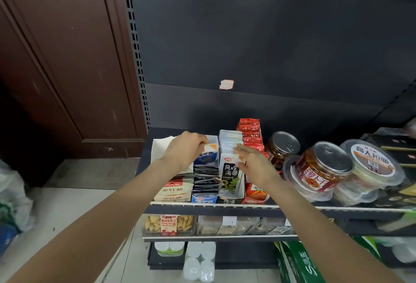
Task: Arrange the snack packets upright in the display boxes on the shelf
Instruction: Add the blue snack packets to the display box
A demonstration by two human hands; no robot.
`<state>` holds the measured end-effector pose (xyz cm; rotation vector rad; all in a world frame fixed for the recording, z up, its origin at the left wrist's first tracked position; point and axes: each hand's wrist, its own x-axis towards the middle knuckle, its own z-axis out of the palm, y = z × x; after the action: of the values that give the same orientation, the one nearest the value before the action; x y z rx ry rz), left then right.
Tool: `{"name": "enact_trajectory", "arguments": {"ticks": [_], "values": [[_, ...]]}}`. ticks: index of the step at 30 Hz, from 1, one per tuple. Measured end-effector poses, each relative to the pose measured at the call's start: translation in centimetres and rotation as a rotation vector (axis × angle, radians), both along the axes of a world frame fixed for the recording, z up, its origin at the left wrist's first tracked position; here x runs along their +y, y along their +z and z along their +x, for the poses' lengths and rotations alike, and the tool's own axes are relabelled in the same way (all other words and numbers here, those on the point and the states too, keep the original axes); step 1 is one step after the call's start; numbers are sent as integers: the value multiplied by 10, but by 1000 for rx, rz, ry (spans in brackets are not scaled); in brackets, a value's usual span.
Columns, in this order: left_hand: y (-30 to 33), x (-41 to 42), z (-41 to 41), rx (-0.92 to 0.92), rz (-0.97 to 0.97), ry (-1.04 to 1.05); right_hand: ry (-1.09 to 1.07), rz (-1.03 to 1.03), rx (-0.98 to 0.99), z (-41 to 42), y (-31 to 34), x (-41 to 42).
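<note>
I take this as mid-arranging. Left of the kelp box [230, 165], my left hand [183, 151] pinches a blue packet [206, 155] above the blue box [206, 197], whose packets lie slumped. My right hand [253, 162], fingers straight, steadies the kelp packets. Next: seat it upright.

The left hand [183, 151] covers the top of the blue packet [206, 157] it pinches, so its print is unreadable. At five o'clock, the green carton [299, 262] is cut by the bottom edge. At three o'clock, the dark boxes [398, 147] run off frame, lettering too small.
</note>
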<state>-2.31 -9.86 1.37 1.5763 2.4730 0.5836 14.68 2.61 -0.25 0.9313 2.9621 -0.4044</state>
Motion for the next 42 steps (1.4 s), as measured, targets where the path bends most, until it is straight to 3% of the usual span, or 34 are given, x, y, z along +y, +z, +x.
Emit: {"name": "enact_trajectory", "arguments": {"ticks": [8, 9, 12, 14, 21, 24, 26, 27, 30, 35, 38, 42], "values": [[38, -47, -14, -191, 516, 116, -206, -227, 360, -7, 25, -26], [42, -51, -15, -222, 560, 113, -310, -342, 413, -9, 31, -31], [46, -61, -19, -383, 651, 86, -641, -939, 494, -16, 49, -45], [46, -66, -20, -517, 691, 62, -701, -1160, 506, -18, 54, -53], [38, -83, -28, -753, 814, 35, -712, -1515, 793, -14, 57, -74], [43, -89, -29, -713, 771, -49, -746, -1580, 898, -10, 60, -77], [41, -89, -36, -603, 647, -44, -755, -1562, 976, -7, 64, -80], [39, -90, -39, -632, 589, -27, -739, -1497, 1021, -7, 65, -82], [39, -94, -37, -978, 488, 11, -616, -1241, 1142, -7, 68, -92], [34, -101, -41, -1004, 546, -39, -501, -894, 1155, -10, 73, -113], [36, -106, -40, -1055, 605, -34, -544, -837, 1168, -8, 73, -120], [41, -108, -38, -990, 600, -76, -553, -795, 1187, -6, 68, -122]]}}
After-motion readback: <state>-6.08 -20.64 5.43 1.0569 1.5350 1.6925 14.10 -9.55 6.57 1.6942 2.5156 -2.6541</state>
